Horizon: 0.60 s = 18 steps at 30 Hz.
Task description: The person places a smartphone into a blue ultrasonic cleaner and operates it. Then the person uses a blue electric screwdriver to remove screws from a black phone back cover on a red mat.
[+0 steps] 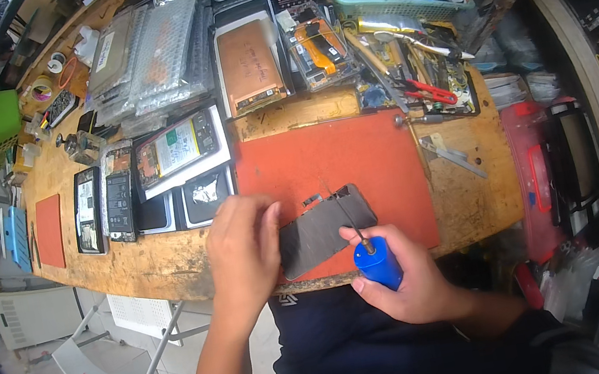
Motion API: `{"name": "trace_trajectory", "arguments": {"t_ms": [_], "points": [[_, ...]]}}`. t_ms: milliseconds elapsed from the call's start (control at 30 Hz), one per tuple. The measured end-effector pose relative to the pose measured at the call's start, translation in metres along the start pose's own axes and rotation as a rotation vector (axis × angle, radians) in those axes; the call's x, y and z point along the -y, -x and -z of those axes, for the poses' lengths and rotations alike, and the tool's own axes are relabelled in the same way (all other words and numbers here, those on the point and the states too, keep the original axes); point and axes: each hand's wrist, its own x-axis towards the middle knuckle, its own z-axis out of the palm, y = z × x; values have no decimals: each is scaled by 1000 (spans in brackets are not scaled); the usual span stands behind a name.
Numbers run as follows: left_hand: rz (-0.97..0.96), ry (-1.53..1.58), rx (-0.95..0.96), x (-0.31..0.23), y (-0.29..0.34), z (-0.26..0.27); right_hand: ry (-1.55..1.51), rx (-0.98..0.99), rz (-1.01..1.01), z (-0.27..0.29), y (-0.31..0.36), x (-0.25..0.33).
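A dark grey, flat phone-shaped panel [316, 236] lies tilted on the red-orange mat [276, 163], near the table's front edge. My right hand [410, 279] is wrapped round a blue cylindrical hand tool [378, 265] with a brass-coloured collar. Its thin dark shaft reaches up across the panel's right part. My right fingertips are close to the panel's edge. At the panel's left end, my left hand [241, 240] is curled, thumb toward the other fingers; the fingertips are mostly hidden. Small dark pieces [311, 201] lie at the panel's upper edge.
Opened phones [88, 210] and a tablet with its battery showing [178, 148] lie to the left. Bubble-wrapped packs [163, 55] are stacked behind. Red-handled pliers [432, 91] and other tools lie at the right, below a teal basket [403, 3]. A folding chair [100, 371] stands at lower left.
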Motion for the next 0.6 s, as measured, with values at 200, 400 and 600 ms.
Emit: {"name": "trace_trajectory", "arguments": {"t_ms": [200, 400, 600], "points": [[-26, -46, 195, -4, -3, 0, 5, 5, 17, 5, -2, 2], [-124, -217, 266, -17, -16, -8, -62, -34, 57, 4, 1, -4], [-313, -346, 434, -18, -32, -3, -13, -131, 174, -1, 0, -10]]}}
